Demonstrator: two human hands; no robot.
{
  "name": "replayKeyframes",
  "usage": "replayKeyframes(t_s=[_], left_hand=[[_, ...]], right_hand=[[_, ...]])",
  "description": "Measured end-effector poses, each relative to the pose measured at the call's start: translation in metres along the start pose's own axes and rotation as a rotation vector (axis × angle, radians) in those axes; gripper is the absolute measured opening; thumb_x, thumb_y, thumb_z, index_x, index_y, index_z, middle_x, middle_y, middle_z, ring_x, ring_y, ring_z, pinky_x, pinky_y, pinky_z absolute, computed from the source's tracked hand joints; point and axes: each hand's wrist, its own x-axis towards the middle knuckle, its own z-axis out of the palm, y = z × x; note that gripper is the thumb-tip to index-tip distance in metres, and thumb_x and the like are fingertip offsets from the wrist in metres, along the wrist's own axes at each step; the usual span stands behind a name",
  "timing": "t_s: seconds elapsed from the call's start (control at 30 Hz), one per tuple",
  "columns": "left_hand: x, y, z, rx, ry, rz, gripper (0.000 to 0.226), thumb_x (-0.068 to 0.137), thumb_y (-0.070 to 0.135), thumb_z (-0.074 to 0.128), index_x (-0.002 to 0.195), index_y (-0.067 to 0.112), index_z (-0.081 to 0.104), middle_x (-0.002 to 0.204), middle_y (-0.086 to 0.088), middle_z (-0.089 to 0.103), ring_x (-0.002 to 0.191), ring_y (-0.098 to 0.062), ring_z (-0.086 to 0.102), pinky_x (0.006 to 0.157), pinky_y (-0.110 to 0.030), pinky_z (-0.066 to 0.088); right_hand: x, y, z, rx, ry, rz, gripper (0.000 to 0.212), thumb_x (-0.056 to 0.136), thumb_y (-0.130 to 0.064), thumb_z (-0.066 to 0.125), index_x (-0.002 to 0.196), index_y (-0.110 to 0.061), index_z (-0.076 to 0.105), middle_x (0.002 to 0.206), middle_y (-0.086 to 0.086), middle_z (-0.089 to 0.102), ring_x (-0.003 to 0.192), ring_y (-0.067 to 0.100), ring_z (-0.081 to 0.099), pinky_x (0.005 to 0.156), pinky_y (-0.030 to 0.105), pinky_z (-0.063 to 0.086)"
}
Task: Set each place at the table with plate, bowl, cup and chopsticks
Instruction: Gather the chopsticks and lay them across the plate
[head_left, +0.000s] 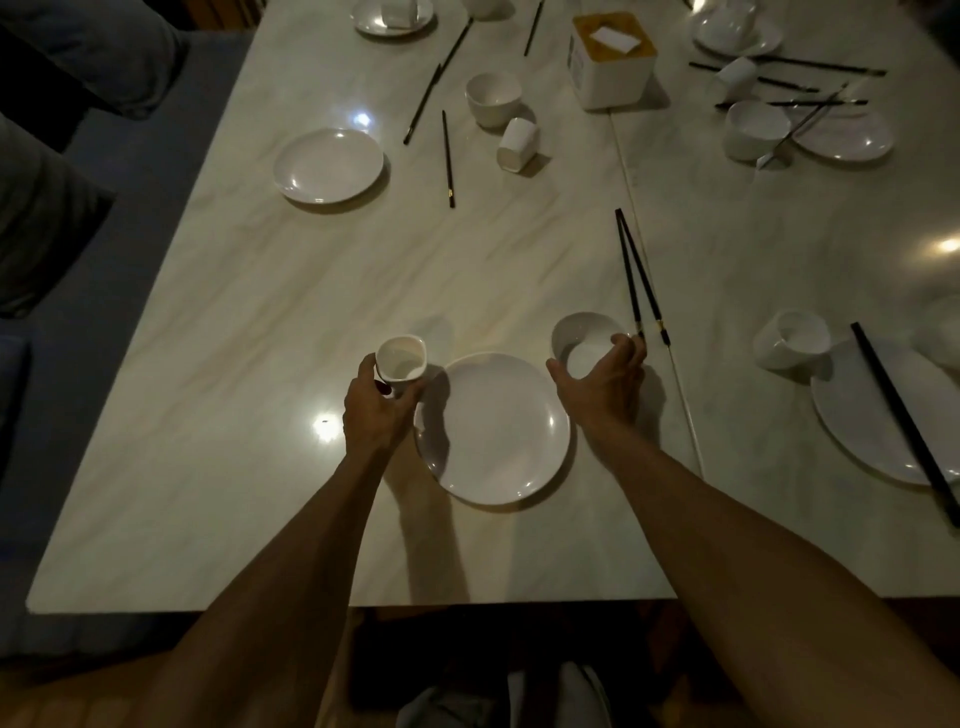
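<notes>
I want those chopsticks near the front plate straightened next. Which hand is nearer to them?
Right. The right hand grips the bowl just beside the chopsticks; the left hand holds the cup across the plate.

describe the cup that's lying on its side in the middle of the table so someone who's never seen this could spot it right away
Start at the white tissue box with the yellow top, at the far end of the pale marble table. Nearer and to its left stands a round white bowl; the cup lies against the bowl's near right side. It is white, squarish, and tipped over, unlike the upright cup in the left hand.
</notes>
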Motion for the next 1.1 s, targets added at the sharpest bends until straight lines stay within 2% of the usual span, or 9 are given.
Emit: replayKeyframes(t_s=[0.23, 0.4, 0.5, 0.6, 0.7, 0.77, 0.87, 1.0, 1.1], left_hand=[[-0.002, 0.002, 0.008, -0.054, -0.014, 0.012, 0.062, 0.078, 0.042, 0.076, 0.127, 0.019, 0.048, 0.117, 0.0, 0.061, 0.099, -0.021, 0.059, 0.077, -0.033, 0.046], [-0.007, 0.012, 0.001, 0.016, 0.114, -0.013, 0.096, 0.071, 0.041, 0.082, 0.148, 0.02, 0.027, 0.126, -0.008, 0.048, 0.108, -0.021, 0.053, 0.08, -0.031, 0.041], [-0.002, 0.03, 0.004, 0.113, 0.215, 0.228, 0.078, 0.072, 0.024, 0.077, 0.14, 0.02, 0.039, 0.119, -0.008, 0.048, 0.1, -0.019, 0.053, 0.082, -0.031, 0.043], [0.011, 0.067, 0.025, 0.162, 0.213, 0.472, 0.059, 0.071, 0.013, 0.066, 0.128, 0.016, 0.052, 0.114, -0.008, 0.052, 0.095, -0.01, 0.048, 0.09, -0.03, 0.041], [0.03, 0.117, 0.068, 0.16, 0.084, 0.582, 0.036, 0.076, 0.014, 0.064, 0.113, 0.016, 0.062, 0.098, 0.0, 0.058, 0.087, -0.012, 0.052, 0.086, -0.036, 0.046], [0.047, 0.147, 0.104, 0.17, -0.043, 0.546, 0.029, 0.08, 0.02, 0.065, 0.109, 0.017, 0.064, 0.094, 0.002, 0.062, 0.083, -0.014, 0.055, 0.081, -0.039, 0.049], [0.069, 0.187, 0.156, 0.184, -0.186, 0.408, 0.033, 0.084, 0.028, 0.064, 0.116, 0.016, 0.064, 0.103, -0.001, 0.067, 0.088, -0.017, 0.061, 0.075, -0.028, 0.044], [0.097, 0.217, 0.212, 0.267, -0.279, 0.372, 0.037, 0.085, 0.03, 0.063, 0.12, 0.018, 0.061, 0.109, -0.001, 0.066, 0.095, -0.016, 0.06, 0.074, -0.026, 0.04], [0.116, 0.218, 0.243, 0.333, -0.315, 0.344, 0.039, 0.087, 0.028, 0.063, 0.124, 0.018, 0.059, 0.117, -0.003, 0.062, 0.101, -0.018, 0.059, 0.077, -0.027, 0.042]], right_hand=[[-0.008, 0.001, 0.002, 0.027, -0.029, -0.02, 0.094, 0.072, -0.049, 0.078, 0.141, -0.012, 0.026, 0.153, 0.008, 0.02, 0.132, 0.033, 0.035, 0.096, 0.048, 0.049], [-0.003, 0.006, -0.004, 0.058, 0.002, -0.033, 0.095, 0.071, -0.064, 0.07, 0.142, -0.02, 0.023, 0.155, 0.006, 0.017, 0.136, 0.034, 0.035, 0.099, 0.054, 0.045], [0.017, 0.008, -0.017, 0.149, 0.111, -0.024, 0.077, 0.085, -0.062, 0.055, 0.141, -0.015, 0.032, 0.152, 0.009, 0.026, 0.131, 0.032, 0.043, 0.098, 0.05, 0.047], [0.054, 0.007, -0.037, 0.171, 0.156, 0.011, 0.054, 0.096, -0.045, 0.048, 0.138, -0.011, 0.039, 0.143, 0.013, 0.041, 0.124, 0.029, 0.05, 0.09, 0.031, 0.041], [0.098, 0.009, -0.051, 0.093, 0.103, 0.039, 0.039, 0.098, -0.035, 0.049, 0.129, -0.011, 0.049, 0.129, 0.011, 0.055, 0.115, 0.028, 0.055, 0.084, 0.03, 0.04], [0.122, 0.012, -0.053, 0.053, 0.048, 0.038, 0.032, 0.096, -0.032, 0.053, 0.12, -0.011, 0.056, 0.12, 0.01, 0.061, 0.108, 0.027, 0.059, 0.083, 0.031, 0.045], [0.154, 0.013, -0.051, 0.039, 0.003, 0.037, 0.028, 0.094, -0.029, 0.057, 0.115, -0.011, 0.06, 0.113, 0.01, 0.065, 0.103, 0.027, 0.062, 0.083, 0.031, 0.048], [0.193, 0.008, -0.042, -0.003, -0.06, 0.001, 0.033, 0.094, -0.03, 0.057, 0.118, -0.008, 0.061, 0.113, 0.012, 0.065, 0.104, 0.029, 0.062, 0.083, 0.03, 0.048], [0.216, 0.006, -0.034, -0.091, -0.131, -0.007, 0.043, 0.093, -0.039, 0.056, 0.12, -0.005, 0.06, 0.119, 0.014, 0.061, 0.108, 0.031, 0.06, 0.089, 0.037, 0.051]])
